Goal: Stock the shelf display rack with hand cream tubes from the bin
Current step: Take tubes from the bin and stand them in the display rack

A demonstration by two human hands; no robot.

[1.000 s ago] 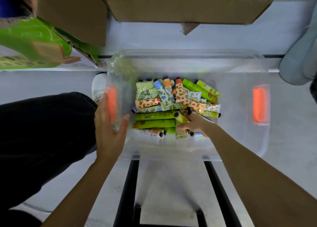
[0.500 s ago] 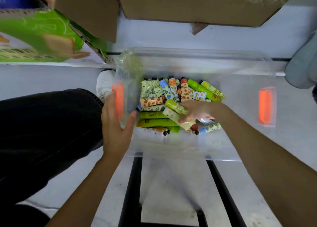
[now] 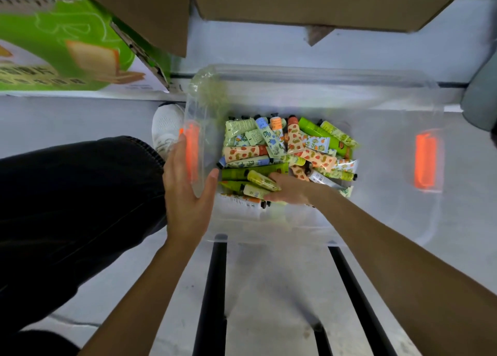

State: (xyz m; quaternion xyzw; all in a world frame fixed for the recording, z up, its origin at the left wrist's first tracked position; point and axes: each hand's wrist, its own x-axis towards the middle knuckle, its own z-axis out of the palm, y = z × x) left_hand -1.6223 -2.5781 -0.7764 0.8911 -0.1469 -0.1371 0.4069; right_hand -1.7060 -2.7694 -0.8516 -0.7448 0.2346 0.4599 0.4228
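A clear plastic bin [image 3: 309, 92] with orange latches sits on the floor below me. Inside lies a heap of several hand cream tubes [image 3: 285, 148] in green, orange and floral prints. My left hand [image 3: 188, 191] grips the bin's left wall, thumb inside and fingers outside by the orange latch [image 3: 191, 151]. My right hand [image 3: 289, 189] is down in the bin and holds two pale yellow-green tubes [image 3: 262, 183] over the pile. The display rack's shelves are not in view.
Black metal bars [image 3: 212, 288] run along the floor in front of the bin. A green printed carton [image 3: 61, 43] and brown cardboard boxes [image 3: 309, 0] stand beyond it. My black trouser leg [image 3: 75, 199] and white shoe [image 3: 166, 124] are at the left.
My right hand dug into the pile, closed on two pale green tubes and shifted left with them. My left hand stayed on the bin's left wall.
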